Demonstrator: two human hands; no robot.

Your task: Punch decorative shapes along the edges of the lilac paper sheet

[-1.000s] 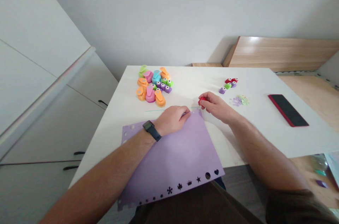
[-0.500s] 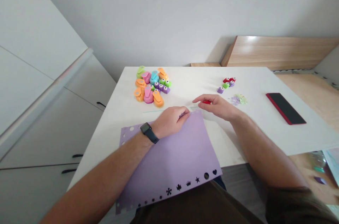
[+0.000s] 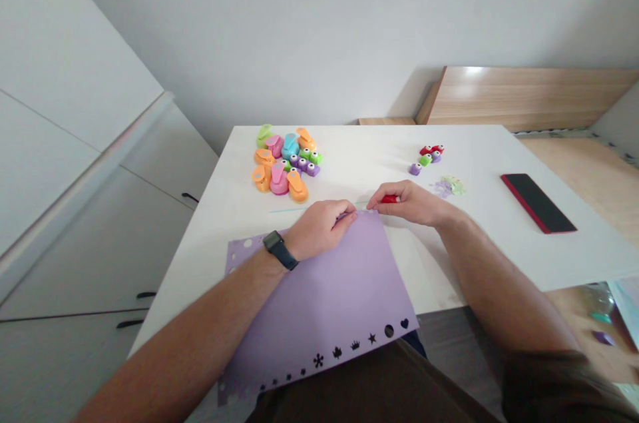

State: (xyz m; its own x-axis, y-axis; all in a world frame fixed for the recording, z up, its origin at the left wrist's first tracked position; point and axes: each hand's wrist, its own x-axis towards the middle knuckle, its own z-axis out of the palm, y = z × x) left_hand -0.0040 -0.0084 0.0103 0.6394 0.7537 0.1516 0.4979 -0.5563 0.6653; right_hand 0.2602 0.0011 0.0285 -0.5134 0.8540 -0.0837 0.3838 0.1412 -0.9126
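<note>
One red punch [image 3: 390, 198] in right hand [image 3: 413, 205]

Left hand [image 3: 322, 228]: knuckles up, fingers curled under, tips pinched together. Forearm bare, reaching in diagonally from lower left.
Right hand [image 3: 412, 203]: palm down, thumb and fingers closed in a pinch, just beside the left. Forearm bare, entering from lower right.

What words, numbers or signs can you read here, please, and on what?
No words or numbers are readable.
Sheet: only punched shapes along its near edge, such as a heart, disc and star.
Watch and phone: screens dark.
Punches, also the red punch in the right hand: marks too small to read.
</note>
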